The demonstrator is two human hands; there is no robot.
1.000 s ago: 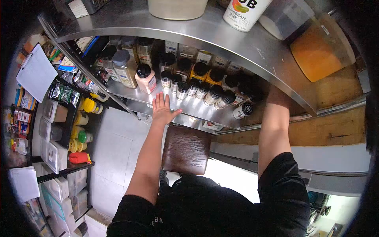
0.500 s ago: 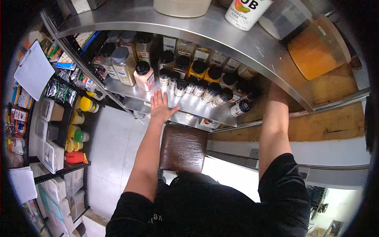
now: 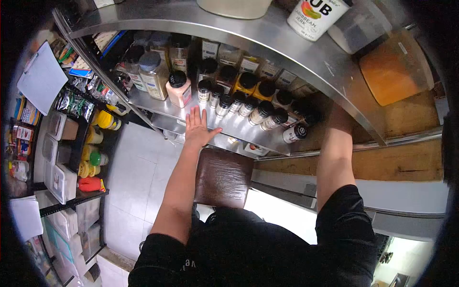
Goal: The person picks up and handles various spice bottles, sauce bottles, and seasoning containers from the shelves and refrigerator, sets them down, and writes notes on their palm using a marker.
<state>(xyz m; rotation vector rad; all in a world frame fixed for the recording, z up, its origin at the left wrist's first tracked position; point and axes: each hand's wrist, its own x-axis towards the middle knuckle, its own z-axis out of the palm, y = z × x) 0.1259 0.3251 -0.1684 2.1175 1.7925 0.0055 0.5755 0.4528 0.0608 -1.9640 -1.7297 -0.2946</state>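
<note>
My left hand (image 3: pixel 197 128) lies with its fingers spread on the front edge of the metal shelf (image 3: pixel 224 125), holding nothing. Just beyond its fingertips stands a jar of pink powder with a black lid (image 3: pixel 179 91). Right of that, several small black-capped spice jars (image 3: pixel 247 106) form a row, with larger bottles behind them. A dark-labelled jar (image 3: pixel 295 134) stands near the shelf's right end. My right forearm (image 3: pixel 337 153) reaches up beneath the upper shelf; the right hand is hidden behind that shelf's edge.
On the upper metal shelf (image 3: pixel 167 25) are a white seasoning tub (image 3: pixel 313 18) and an orange-filled container (image 3: pixel 394 71). A brown stool (image 3: pixel 224 178) stands below. Racks at the left hold yellow-lidded tubs, boxes (image 3: pixel 64 184) and a clipboard (image 3: pixel 43 79).
The view shifts slightly. My left hand keeps its place at the shelf edge with spread fingers, and the right arm stays reached under the upper shelf.
</note>
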